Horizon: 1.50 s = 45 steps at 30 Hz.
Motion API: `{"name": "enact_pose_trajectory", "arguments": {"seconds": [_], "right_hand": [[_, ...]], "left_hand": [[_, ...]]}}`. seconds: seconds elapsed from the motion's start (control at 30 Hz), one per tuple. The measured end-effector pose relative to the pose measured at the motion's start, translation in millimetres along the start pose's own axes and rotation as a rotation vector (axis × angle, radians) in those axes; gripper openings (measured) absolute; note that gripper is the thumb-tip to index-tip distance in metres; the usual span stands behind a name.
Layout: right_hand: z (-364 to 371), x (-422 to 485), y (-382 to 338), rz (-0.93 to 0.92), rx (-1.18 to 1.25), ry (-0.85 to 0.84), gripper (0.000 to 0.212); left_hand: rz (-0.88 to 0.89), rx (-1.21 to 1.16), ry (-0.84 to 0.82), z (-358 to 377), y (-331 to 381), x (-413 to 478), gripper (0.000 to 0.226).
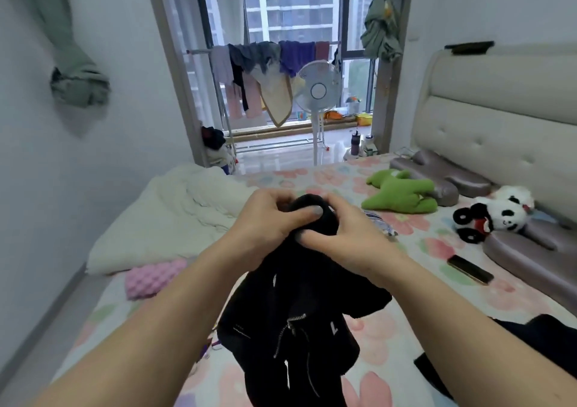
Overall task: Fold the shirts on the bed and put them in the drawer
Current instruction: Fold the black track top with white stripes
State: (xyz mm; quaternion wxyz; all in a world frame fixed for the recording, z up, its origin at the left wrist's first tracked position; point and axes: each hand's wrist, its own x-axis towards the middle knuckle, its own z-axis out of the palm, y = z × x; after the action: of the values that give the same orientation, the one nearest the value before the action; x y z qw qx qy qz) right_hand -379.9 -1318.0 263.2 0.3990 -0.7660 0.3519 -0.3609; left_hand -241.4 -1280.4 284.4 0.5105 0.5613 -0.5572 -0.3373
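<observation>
A black garment with metal zippers (290, 322) hangs bunched above the floral bed (406, 328), held up in front of me. My left hand (268, 219) grips its top edge from the left, thumb across the cloth. My right hand (346, 231) grips the same top edge from the right, so the two hands almost touch. Another dark garment (537, 338) lies on the bed at the right edge, partly behind my right forearm. A striped cloth (379, 220) shows just beyond my right hand. No drawer is in view.
A white duvet (175, 216) and a pink cushion (153, 278) lie on the bed's left side. A green plush (402, 194), a panda plush (496, 216), grey pillows (530, 256) and a phone (470, 269) lie near the headboard. A fan (318, 91) and a laundry rack stand by the window.
</observation>
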Motion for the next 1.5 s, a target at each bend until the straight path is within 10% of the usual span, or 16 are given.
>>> {"name": "enact_pose_trajectory", "arguments": {"seconds": [0.33,0.8,0.9,1.23,1.5], "right_hand": [[-36,32,-15,0.083,-0.076,0.461,0.016],[-146,1,56,0.136,-0.031,-0.078,0.039],[-198,-6,82,0.138,0.088,-0.259,0.038],[-231,0,92,0.093,-0.136,0.347,0.040],[-163,-18,36,-0.061,0.054,0.012,0.019]], "left_hand": [[-0.140,0.672,-0.097,-102,-61,-26,0.010],[-0.265,0.040,-0.058,-43,-11,4,0.018],[-0.327,-0.096,-0.256,-17,9,16,0.060],[-0.166,0.129,-0.032,113,30,52,0.030],[0.016,-0.140,-0.125,165,65,68,0.024]]}}
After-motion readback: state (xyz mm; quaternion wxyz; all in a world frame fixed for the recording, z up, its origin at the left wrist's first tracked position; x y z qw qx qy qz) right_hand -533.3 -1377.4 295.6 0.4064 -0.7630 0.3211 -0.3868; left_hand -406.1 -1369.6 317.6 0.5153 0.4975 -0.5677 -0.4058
